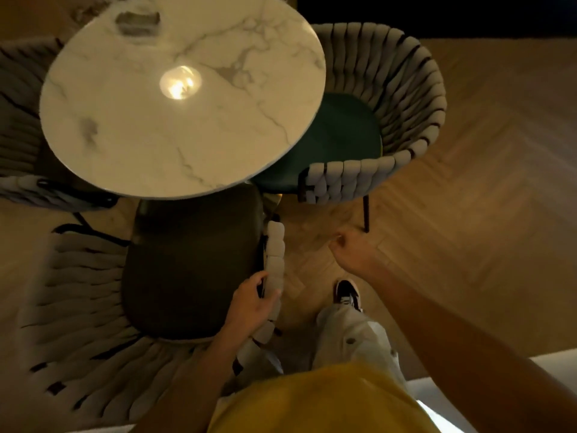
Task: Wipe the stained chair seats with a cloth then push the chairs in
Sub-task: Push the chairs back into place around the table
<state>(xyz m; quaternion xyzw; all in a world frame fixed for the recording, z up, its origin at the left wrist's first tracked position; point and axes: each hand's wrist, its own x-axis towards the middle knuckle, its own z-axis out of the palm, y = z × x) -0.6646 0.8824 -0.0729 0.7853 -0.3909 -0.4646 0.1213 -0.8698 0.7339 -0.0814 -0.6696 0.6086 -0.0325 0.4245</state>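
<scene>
Round white marble table (175, 98) is our landmark. Nearest us, below the table's near edge, sits the woven-cord chair with the dark olive seat cushion (190, 270); its front slips just under the tabletop, the rest stands out. To the table's right, a second woven chair with a teal seat cushion (343, 132) is tucked partly under. A third chair (18, 126) shows at the table's left, blurred.

Our left hand (254, 303) wraps the padded right rim of the olive chair (275, 254), fingers curled over the inner edge, thumb outside: a closed hold on the rim. We judge this a grip for steering the chair in toward the table.

Our right hand (349, 251) hangs free over the herringbone wood floor (468, 214), near the teal chair's dark leg (366, 214), fingers loosely curled; whether it holds anything we cannot tell.

No cloth in view. Olive seat looks evenly dark; stains not discernible in this light.
</scene>
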